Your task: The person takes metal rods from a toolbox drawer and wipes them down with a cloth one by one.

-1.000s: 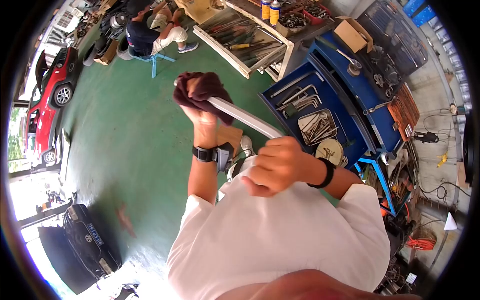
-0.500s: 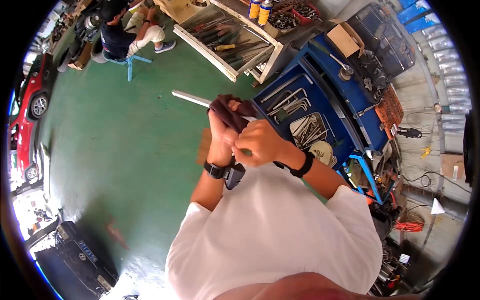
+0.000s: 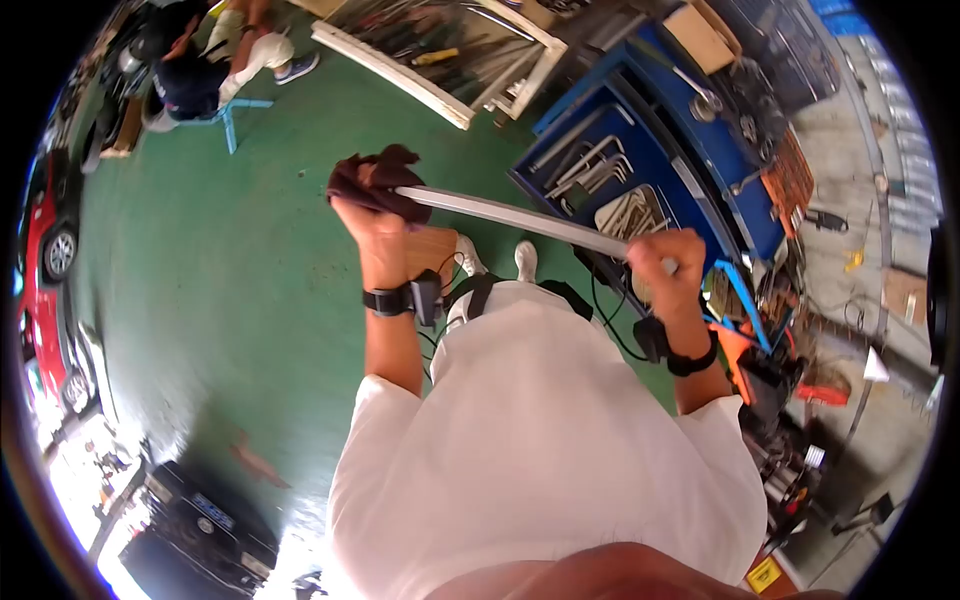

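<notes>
A long, straight silver metal bar (image 3: 520, 214) stretches between my two hands, slanting down to the right. My left hand (image 3: 374, 232) is closed on a dark maroon cloth (image 3: 400, 207), which is bunched around the bar's left end and hides it. At the other end, my right hand (image 3: 672, 268) is closed round the bare metal. Just beyond the bar, an open blue drawer (image 3: 545, 172) holds L-shaped hex keys (image 3: 600, 168) and a tray (image 3: 603, 215) of smaller metal tools.
The blue tool cabinet (image 3: 735, 185) stands at my right, with a cardboard box (image 3: 700, 38) on top. Ahead is a pale-framed drawer (image 3: 400, 72) of hand tools. A seated person (image 3: 190, 75) is at far left, above a red car (image 3: 48, 250). Green floor (image 3: 220, 270) lies left.
My hands have moved apart, the left with the cloth going left and the right going right along the bar. More of the bar now shows between them.
</notes>
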A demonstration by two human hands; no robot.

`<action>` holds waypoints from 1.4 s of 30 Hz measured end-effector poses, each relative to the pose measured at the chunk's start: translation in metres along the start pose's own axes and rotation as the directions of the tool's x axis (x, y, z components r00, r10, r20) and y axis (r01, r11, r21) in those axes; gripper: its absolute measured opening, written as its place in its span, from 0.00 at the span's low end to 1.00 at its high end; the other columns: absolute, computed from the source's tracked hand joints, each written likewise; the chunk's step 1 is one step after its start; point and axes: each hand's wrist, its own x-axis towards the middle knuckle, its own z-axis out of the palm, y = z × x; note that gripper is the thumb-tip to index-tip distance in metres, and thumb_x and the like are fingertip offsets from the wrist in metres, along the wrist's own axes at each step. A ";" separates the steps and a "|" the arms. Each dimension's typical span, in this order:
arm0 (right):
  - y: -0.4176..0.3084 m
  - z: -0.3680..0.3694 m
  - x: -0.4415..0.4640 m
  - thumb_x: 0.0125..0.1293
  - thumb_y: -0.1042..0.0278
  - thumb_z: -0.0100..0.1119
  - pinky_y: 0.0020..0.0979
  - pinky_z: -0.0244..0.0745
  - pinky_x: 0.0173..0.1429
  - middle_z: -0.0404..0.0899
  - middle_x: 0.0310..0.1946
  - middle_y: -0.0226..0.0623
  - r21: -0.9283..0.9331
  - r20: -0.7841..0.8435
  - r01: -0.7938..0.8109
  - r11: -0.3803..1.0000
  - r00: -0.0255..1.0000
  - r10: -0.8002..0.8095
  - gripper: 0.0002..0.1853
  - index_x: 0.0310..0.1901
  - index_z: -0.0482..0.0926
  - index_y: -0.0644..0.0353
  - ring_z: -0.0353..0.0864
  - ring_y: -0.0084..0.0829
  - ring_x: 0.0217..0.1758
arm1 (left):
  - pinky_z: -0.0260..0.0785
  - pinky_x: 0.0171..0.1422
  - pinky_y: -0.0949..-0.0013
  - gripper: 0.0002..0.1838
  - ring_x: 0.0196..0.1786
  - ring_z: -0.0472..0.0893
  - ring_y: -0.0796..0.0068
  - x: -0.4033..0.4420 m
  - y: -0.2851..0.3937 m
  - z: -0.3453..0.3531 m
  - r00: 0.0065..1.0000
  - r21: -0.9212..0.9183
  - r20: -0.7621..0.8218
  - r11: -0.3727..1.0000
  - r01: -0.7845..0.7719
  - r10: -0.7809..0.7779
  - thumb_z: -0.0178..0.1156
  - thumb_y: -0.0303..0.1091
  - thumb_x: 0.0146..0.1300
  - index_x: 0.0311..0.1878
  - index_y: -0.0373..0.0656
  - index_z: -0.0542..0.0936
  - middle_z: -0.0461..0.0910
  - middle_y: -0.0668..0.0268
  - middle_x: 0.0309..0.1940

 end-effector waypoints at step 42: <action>0.073 -0.068 0.059 0.65 0.73 0.57 0.22 0.58 0.31 0.68 0.28 0.27 0.636 0.072 -0.383 0.670 0.894 0.442 0.11 0.47 0.68 0.59 0.64 0.17 0.27 | 0.73 0.51 0.57 0.32 0.49 0.76 0.49 0.062 -0.259 -0.056 0.706 0.761 0.474 -0.159 -0.629 -0.526 0.63 0.18 0.43 0.55 0.51 0.74 0.74 0.58 0.43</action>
